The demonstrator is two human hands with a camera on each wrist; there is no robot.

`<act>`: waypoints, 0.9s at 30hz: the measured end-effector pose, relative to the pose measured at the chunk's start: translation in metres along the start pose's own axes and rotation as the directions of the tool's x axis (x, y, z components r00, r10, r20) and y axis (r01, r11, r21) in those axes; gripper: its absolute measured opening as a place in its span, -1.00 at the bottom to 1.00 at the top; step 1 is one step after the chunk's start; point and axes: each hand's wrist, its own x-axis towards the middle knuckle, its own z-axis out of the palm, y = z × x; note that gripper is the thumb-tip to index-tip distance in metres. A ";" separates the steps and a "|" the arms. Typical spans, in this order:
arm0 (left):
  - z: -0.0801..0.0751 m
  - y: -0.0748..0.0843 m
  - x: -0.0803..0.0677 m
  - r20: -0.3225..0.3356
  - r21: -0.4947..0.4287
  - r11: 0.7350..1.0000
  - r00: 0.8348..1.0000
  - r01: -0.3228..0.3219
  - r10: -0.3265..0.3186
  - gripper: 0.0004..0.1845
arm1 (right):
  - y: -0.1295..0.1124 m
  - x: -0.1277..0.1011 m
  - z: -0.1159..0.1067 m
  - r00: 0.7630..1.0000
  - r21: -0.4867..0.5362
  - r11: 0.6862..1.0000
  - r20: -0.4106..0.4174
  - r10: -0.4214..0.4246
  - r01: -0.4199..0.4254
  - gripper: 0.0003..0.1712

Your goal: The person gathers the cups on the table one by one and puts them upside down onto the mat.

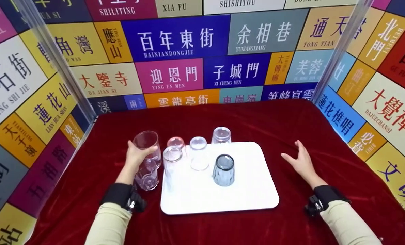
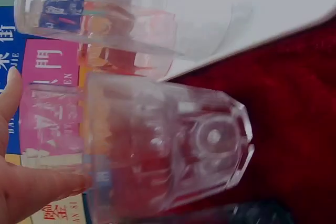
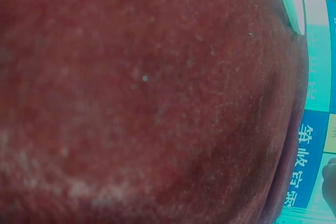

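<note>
Clear glass (image 1: pixel 147 149) is grasped by left hand (image 1: pixel 136 157) fingers; keep grip firm when moving it beside tray (image 1: pixel 253 197). Right hand (image 1: pixel 302 162) fingers lie released over surface (image 1: pixel 325 129).

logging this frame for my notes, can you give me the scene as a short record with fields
left hand: left hand grips a clear glass, tilted, beside the tray
right hand: right hand open over the red cloth, holding nothing
tray: white tray on the cloth
on tray: grey glass upside down, plus clear glasses
near tray's far left edge: pink glass
surround: walls of coloured signs
</note>
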 end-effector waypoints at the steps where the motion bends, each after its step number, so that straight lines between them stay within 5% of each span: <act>1: 0.002 -0.001 0.001 -0.008 -0.016 1.000 1.000 -0.004 0.004 0.23 | 0.001 0.000 0.000 1.000 0.001 1.000 0.002 -0.002 0.002 0.03; 18: 0.020 -0.011 0.010 -0.214 -0.041 0.992 0.971 -0.118 0.107 -0.01 | 0.005 -0.007 -0.004 1.000 -0.002 1.000 -0.007 0.019 -0.019 -0.03; 23: 0.021 -0.005 0.009 -0.314 -0.133 0.976 0.941 -0.174 0.125 -0.01 | 0.006 -0.007 -0.004 1.000 -0.001 1.000 -0.005 0.005 -0.005 -0.04; 27: 0.021 0.015 0.007 -0.403 -0.231 0.942 0.905 -0.244 0.136 0.03 | 0.007 -0.007 -0.005 1.000 0.006 1.000 -0.018 -0.013 0.013 -0.05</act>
